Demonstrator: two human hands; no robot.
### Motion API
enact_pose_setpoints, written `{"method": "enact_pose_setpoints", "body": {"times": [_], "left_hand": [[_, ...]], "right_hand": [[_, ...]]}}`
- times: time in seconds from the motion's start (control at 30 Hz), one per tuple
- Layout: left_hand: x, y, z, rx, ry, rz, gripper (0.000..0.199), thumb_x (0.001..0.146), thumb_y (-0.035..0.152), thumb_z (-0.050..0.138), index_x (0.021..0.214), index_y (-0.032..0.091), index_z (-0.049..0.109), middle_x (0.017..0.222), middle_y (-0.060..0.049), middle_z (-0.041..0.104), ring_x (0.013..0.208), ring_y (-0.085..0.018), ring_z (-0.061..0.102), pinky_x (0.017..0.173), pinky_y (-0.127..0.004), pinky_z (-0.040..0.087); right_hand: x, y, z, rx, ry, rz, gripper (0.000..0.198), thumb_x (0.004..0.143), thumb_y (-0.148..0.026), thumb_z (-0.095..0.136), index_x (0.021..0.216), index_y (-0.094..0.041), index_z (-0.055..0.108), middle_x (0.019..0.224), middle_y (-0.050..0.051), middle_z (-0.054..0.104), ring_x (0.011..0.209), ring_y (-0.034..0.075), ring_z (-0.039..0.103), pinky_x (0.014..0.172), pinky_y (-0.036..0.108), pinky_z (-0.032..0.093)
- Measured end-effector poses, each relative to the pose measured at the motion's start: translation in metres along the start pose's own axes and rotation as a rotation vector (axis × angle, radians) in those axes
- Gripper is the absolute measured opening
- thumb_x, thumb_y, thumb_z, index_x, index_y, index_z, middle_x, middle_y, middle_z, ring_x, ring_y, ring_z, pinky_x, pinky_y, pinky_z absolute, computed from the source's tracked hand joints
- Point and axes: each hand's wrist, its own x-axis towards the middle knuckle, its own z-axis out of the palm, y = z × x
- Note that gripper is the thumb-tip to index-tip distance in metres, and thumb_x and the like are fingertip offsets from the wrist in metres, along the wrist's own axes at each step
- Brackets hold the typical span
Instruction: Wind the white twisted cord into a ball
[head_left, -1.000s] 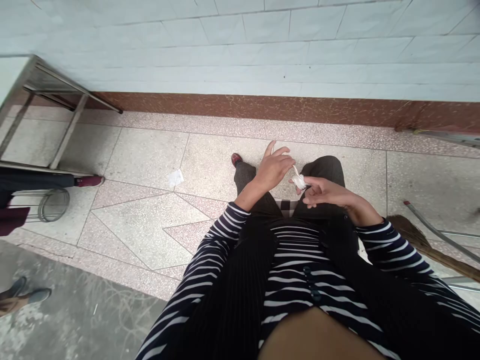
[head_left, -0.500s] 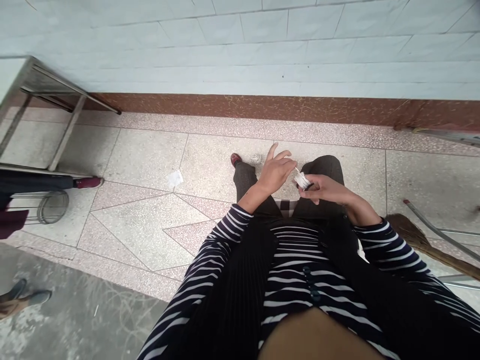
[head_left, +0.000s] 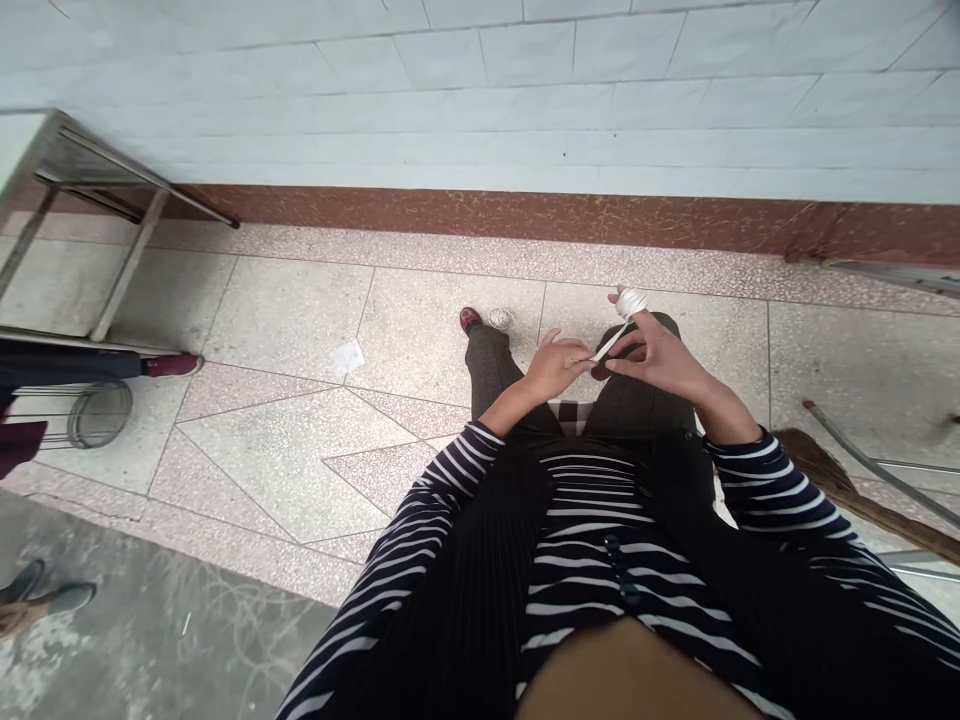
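Note:
My left hand (head_left: 555, 370) pinches a length of white cord (head_left: 609, 343) between thumb and fingertips. That cord runs up, pulled straight, to a small wound bundle of white cord (head_left: 632, 302) at the upper fingers of my right hand (head_left: 664, 358). The right thumb and lower fingers are spread and lie close to the stretched cord. How the fingers sit inside the bundle is partly hidden. On the floor beside my red shoe (head_left: 469, 318) lies a second, loose ball of white cord (head_left: 500, 319).
A white scrap (head_left: 349, 357) lies on the tiled floor. At the left stand a metal-framed table (head_left: 131, 265) and a wire rack (head_left: 101, 414), by another person's red shoe (head_left: 172, 365). A broom (head_left: 821, 460) and a metal tube frame (head_left: 862, 450) are at my right.
The bundle has gone from low in my right hand to up at its fingertips, and that hand has opened wider. My left hand has moved slightly down, with more cord showing between the hands.

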Motion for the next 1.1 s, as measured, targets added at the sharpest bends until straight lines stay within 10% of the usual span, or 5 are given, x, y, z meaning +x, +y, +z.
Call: {"method": "enact_pose_setpoints", "body": {"times": [0.13, 0.27, 0.47, 0.7, 1.1], "left_hand": [[-0.005, 0.01, -0.02, 0.091, 0.164, 0.139, 0.019, 0.108, 0.033, 0.067, 0.106, 0.026, 0.085, 0.105, -0.004, 0.084, 0.125, -0.023, 0.072, 0.144, -0.06, 0.011], [0.006, 0.011, -0.034, 0.087, 0.231, 0.142, 0.022, 0.109, 0.034, 0.065, 0.104, 0.025, 0.085, 0.108, -0.004, 0.084, 0.128, -0.023, 0.07, 0.145, -0.057, 0.011], [0.01, 0.003, -0.002, -0.318, 0.14, -0.021, 0.036, 0.108, 0.045, 0.064, 0.097, 0.017, 0.083, 0.094, -0.005, 0.082, 0.096, -0.019, 0.074, 0.129, -0.05, 0.042], [0.007, 0.009, -0.001, -0.874, -0.05, -0.022, 0.079, 0.091, 0.056, 0.087, 0.159, 0.024, 0.063, 0.131, -0.014, 0.08, 0.12, -0.028, 0.075, 0.11, -0.043, 0.054], [0.003, 0.019, 0.004, -0.771, 0.165, -0.134, 0.058, 0.077, 0.058, 0.096, 0.113, 0.014, 0.087, 0.109, -0.009, 0.083, 0.11, -0.025, 0.075, 0.102, -0.036, 0.054]], "right_hand": [[0.002, 0.021, 0.008, -0.202, -0.075, 0.093, 0.07, 0.081, -0.038, 0.085, 0.145, -0.019, 0.065, 0.123, 0.013, 0.075, 0.077, 0.021, 0.072, 0.071, 0.035, 0.059], [-0.009, 0.016, 0.014, 0.252, -0.278, 0.107, 0.054, 0.08, -0.051, 0.093, 0.118, -0.018, 0.074, 0.096, 0.004, 0.07, 0.071, 0.015, 0.065, 0.066, 0.029, 0.057], [-0.009, -0.007, 0.016, 0.746, -0.034, 0.066, 0.046, 0.078, -0.053, 0.1, 0.1, -0.018, 0.078, 0.074, -0.003, 0.06, 0.051, 0.007, 0.047, 0.059, 0.028, 0.058], [0.0, -0.018, 0.02, 0.877, -0.015, 0.123, 0.049, 0.073, -0.056, 0.103, 0.084, -0.017, 0.076, 0.061, -0.008, 0.045, 0.04, 0.003, 0.038, 0.047, 0.025, 0.053], [-0.002, -0.006, 0.023, 0.804, 0.178, 0.222, 0.061, 0.057, -0.051, 0.112, 0.084, -0.017, 0.069, 0.069, -0.002, 0.07, 0.037, 0.002, 0.04, 0.04, 0.022, 0.049]]}}
